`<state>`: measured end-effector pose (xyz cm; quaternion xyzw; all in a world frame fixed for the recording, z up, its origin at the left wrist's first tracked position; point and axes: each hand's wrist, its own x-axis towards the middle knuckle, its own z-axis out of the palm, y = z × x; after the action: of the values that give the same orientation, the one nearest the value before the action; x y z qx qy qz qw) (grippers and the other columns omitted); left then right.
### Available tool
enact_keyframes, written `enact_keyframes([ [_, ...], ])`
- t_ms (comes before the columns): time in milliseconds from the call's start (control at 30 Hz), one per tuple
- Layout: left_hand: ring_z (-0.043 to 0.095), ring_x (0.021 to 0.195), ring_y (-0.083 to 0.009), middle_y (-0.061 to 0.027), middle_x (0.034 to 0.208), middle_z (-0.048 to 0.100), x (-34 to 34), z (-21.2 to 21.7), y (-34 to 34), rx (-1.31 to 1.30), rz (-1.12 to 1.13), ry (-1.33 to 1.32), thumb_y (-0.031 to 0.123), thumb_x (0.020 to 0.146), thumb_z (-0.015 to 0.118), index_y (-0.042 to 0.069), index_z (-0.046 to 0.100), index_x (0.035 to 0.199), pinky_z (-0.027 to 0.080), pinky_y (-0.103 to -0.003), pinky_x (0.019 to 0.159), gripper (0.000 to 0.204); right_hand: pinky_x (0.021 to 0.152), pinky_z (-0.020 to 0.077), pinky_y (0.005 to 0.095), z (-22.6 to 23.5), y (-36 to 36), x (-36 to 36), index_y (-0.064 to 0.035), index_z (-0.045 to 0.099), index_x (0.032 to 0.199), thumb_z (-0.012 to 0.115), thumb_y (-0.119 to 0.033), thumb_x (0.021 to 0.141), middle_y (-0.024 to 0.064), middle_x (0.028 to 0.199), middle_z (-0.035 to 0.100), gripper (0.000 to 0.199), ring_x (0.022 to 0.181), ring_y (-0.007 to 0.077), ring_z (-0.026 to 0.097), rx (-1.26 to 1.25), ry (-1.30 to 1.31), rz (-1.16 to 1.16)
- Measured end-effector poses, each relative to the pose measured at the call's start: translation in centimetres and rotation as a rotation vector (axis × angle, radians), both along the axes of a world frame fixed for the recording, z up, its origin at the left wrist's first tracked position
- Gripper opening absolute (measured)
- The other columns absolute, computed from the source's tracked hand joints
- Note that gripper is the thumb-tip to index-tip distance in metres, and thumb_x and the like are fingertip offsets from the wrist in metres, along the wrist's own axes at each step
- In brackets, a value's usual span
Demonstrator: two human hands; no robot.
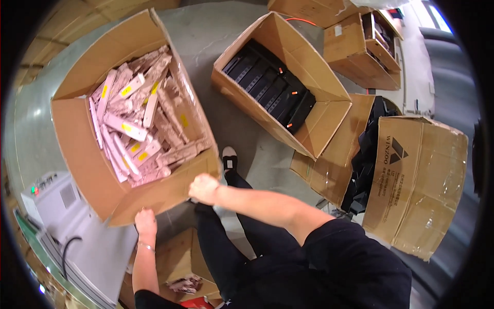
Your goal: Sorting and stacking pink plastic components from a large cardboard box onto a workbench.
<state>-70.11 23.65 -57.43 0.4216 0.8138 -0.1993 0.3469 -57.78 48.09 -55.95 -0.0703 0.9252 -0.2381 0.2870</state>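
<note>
Holds a brown box (77, 134) before the legs (221, 247), toward left, open on top, heaped with pinkish bars (116, 123) with yellow labels. Has left hand (146, 222) closed on the middle of its near edge, right hand (205, 189) closed toward its right corner. Shows grey floor (200, 31) behind the box, a pale machine (95, 262) close to its left near corner, a carton (327, 121) of black parts (267, 82) to its right. Leaves a floor strip between box and carton; toward the machine, cannot tell the gap.
</note>
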Motion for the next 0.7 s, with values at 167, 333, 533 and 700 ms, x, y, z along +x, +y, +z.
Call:
enact_keyframes([
  [167,0.063,0.072,-0.0284,-0.0130,0.073,0.063,5.3,4.1,11.3,0.211,0.163,-0.076,0.009,0.073,0.053,0.008,0.065,0.072,0.052,-0.040,0.062,0.012,0.058,0.0518,0.0375,4.0,9.8,0.6,-0.0107,0.068,0.073,0.056,-0.014,0.070,0.0104,0.074,0.066,0.013,0.070,0.0243,0.065,0.340,-0.126,-0.047],
  [333,0.064,0.064,-0.0203,-0.0047,0.062,0.063,12.4,2.1,14.9,0.450,0.259,0.025,0.013,0.065,0.060,0.014,0.067,0.064,0.049,-0.032,0.050,0.007,0.067,0.0486,0.0316,4.8,12.3,3.7,-0.0105,0.066,0.071,0.056,-0.011,0.073,0.0097,0.072,0.064,0.010,0.074,0.0198,0.064,0.711,0.115,0.007],
  [533,0.062,0.086,-0.0249,-0.0055,0.079,0.065,21.3,1.8,11.0,0.260,0.373,0.055,0.013,0.070,0.061,0.012,0.069,0.080,0.048,-0.040,0.067,0.013,0.070,0.0479,0.0361,2.8,5.9,12.4,-0.0084,0.066,0.085,0.052,-0.015,0.079,0.0094,0.083,0.064,0.017,0.082,0.0228,0.063,0.839,-0.018,0.091],
  [700,0.064,0.066,-0.0209,-0.0077,0.068,0.065,26.4,3.6,8.8,0.437,0.409,0.142,0.005,0.069,0.058,0.011,0.067,0.067,0.052,-0.033,0.061,0.011,0.062,0.0510,0.0347,3.9,3.6,18.9,-0.0137,0.068,0.079,0.054,-0.016,0.076,0.0058,0.078,0.065,0.015,0.077,0.0218,0.065,0.693,-0.109,0.009],
])
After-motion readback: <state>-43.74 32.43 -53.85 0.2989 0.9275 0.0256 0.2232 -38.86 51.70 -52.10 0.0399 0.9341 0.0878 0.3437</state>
